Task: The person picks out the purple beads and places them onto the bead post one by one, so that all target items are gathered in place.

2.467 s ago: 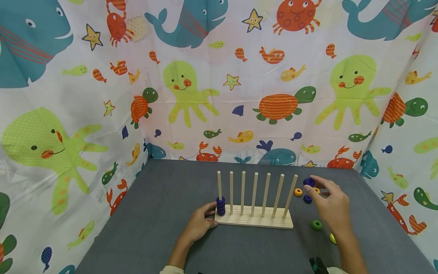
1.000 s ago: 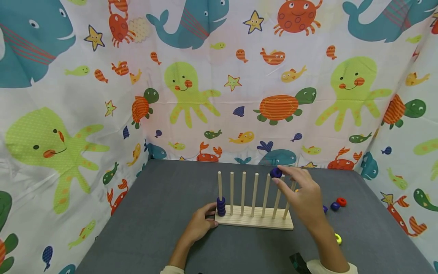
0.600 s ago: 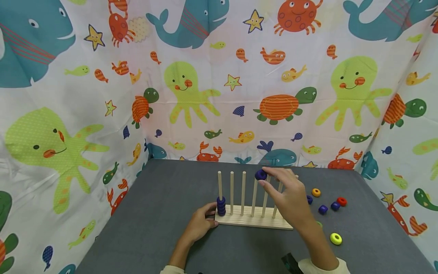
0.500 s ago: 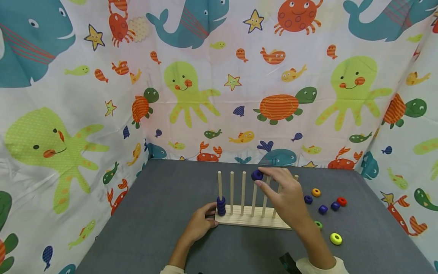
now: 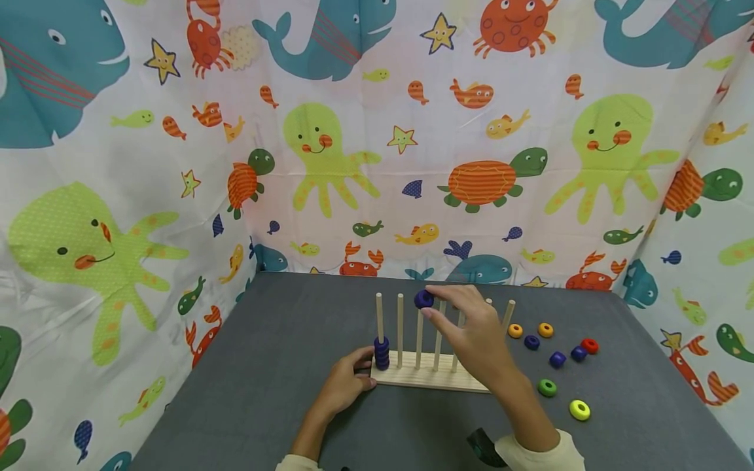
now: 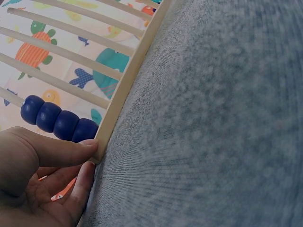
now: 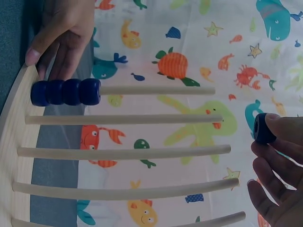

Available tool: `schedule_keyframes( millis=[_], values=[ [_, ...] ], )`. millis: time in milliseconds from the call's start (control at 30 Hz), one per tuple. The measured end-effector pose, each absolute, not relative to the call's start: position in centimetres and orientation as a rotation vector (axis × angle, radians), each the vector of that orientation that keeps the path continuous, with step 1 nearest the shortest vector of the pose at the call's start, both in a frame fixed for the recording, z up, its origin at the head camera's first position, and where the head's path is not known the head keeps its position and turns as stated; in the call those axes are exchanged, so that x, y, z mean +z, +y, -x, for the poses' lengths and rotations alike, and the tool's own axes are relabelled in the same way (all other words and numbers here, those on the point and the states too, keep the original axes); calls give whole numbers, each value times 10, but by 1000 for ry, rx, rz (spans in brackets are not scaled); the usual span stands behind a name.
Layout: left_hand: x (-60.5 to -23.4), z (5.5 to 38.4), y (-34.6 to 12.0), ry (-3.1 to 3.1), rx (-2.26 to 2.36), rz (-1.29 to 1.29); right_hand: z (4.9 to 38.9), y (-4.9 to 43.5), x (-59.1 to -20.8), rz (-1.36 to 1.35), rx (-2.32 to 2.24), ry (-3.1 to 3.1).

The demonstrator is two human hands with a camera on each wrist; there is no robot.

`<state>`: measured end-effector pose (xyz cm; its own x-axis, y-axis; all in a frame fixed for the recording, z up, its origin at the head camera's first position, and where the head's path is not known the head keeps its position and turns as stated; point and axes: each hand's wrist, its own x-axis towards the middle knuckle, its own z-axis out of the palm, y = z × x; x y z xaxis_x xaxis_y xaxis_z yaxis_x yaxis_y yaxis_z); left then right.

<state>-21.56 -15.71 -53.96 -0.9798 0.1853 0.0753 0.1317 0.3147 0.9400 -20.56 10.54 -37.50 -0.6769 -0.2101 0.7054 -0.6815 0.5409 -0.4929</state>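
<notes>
A wooden peg stand (image 5: pixel 430 379) with several upright pegs sits on the table. Its leftmost peg carries a stack of several dark blue beads (image 5: pixel 381 353), seen large in the left wrist view as round blue beads (image 6: pixel 59 119). My left hand (image 5: pixel 344 384) grips the left end of the base, thumb along the near edge. Between thumb and fingertips, my right hand (image 5: pixel 471 330) pinches another dark blue bead (image 5: pixel 423 299), held up near the top of the third peg from the left. In the right wrist view this bead (image 7: pixel 263 128) is apart from the peg ends, its hole partly visible.
Right of the stand lie loose beads: orange (image 5: pixel 545 330), blue (image 5: pixel 557 359), red (image 5: pixel 590 345), green (image 5: pixel 546 388) and yellow (image 5: pixel 580 410). A curtain (image 5: pixel 365 176) printed with sea animals hangs behind and beside the grey table (image 5: pixel 247 392).
My right hand has carried the blue bead leftward from the loose beads, over the right-hand pegs, to near the third peg. The left hand has stayed at the stand's left end.
</notes>
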Motion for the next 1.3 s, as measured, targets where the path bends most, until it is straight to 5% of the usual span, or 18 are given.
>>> schedule_keyframes(
  millis=[1300],
  values=[
    [-540,218,-158,2521,1745,-291,224,50,-374,-859,1009,-2262]
  ],
)
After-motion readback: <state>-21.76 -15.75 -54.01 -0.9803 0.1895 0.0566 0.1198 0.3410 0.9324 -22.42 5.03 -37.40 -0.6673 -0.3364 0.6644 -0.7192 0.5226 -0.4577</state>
